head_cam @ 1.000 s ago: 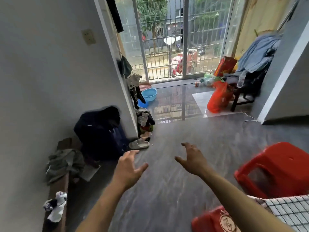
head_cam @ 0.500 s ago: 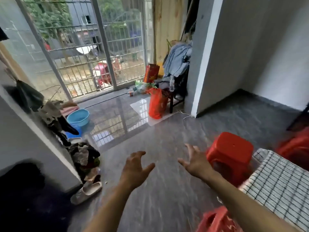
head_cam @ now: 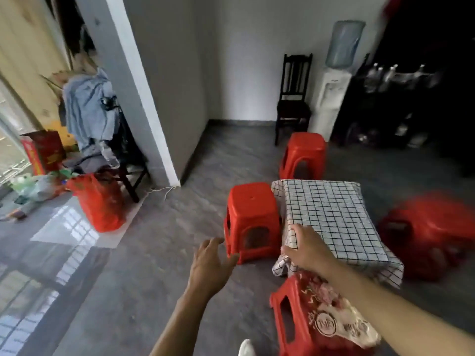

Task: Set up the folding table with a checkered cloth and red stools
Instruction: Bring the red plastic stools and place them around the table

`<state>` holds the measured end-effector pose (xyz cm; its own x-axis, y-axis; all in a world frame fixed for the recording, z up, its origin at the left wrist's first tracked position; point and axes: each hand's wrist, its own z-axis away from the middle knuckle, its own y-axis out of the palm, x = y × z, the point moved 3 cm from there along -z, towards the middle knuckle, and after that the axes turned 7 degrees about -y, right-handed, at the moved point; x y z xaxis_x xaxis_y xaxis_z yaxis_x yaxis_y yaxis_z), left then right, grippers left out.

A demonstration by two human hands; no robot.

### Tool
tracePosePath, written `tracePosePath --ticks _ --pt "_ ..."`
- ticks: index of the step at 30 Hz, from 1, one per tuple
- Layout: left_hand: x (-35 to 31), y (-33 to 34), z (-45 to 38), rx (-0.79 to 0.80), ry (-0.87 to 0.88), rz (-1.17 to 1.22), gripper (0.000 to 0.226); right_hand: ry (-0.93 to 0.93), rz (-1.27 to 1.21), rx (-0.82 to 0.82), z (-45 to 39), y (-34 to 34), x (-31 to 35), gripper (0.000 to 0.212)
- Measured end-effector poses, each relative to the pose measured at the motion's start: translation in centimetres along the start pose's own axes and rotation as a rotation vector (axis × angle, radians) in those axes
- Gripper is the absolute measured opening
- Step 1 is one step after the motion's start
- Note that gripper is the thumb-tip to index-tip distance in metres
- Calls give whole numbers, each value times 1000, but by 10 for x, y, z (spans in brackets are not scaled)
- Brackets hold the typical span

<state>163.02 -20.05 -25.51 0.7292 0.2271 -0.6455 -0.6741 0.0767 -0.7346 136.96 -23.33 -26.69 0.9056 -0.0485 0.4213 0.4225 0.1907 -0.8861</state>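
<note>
The folding table [head_cam: 331,222] stands low on the grey floor [head_cam: 154,278], wholly covered by a white checkered cloth [head_cam: 334,214] with a dark grid, which hangs over every edge and bunches into a loose fold at the near left corner. The right hand [head_cam: 305,249] lies over that near left corner of the tabletop, fingers bent down onto the cloth; whether they pinch the fabric or only press on it cannot be told. The left hand [head_cam: 208,265] hangs in the air just left of it, fingers spread apart and holding nothing, its fingertips close to the foot of a red stool.

Four red stools ring the table. The left stool [head_cam: 250,222] stands upright just beside the left edge, touching or nearly touching the hanging cloth. The far stool [head_cam: 304,155] stands upright beyond the far edge. The right stool [head_cam: 424,232] (badly blurred) sits off the right edge. The near stool [head_cam: 308,322], with a printed pattern on its seat, stands below the near edge, partly under the right forearm.

Farther out, a dark wooden chair [head_cam: 293,98] and a white water dispenser [head_cam: 331,93] stand against the back wall. Left of a grey pillar [head_cam: 144,93], a red bag [head_cam: 100,201] sits on the floor beside another chair draped with blue clothing [head_cam: 87,109].
</note>
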Motion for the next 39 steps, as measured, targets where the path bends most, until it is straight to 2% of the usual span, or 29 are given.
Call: tracePosePath --ticks 6,13,17,21,25,28,32,35,39 --pt "-54 37 -81 159 166 -88 50 181 -145 -79 -50 -4 -47 72" --pt "-110 100 -166 322 266 -191 59 300 -239 -133 -94 -10 -91 71" --pt "-145 143 -195 458 391 -345 67 404 -268 -205 -83 -19 -122 72" --pt "-184 182 -207 612 520 -355 63 543 -336 -330 -51 -17 -149 64" --pt "-208 223 -211 787 683 -382 66 778 -402 -387 -14 2 -163 64" --pt "-211 253 -214 898 773 -425 83 936 -410 -390 4 32 -168 69" --pt "-193 297 -231 975 842 -444 77 1144 -451 -418 13 69 -158 70" --pt "-172 333 -248 1048 869 -506 86 1253 -500 -412 10 114 -157 66" --pt "-147 379 -261 1096 854 -516 72 1319 -575 -423 2 169 -174 61"
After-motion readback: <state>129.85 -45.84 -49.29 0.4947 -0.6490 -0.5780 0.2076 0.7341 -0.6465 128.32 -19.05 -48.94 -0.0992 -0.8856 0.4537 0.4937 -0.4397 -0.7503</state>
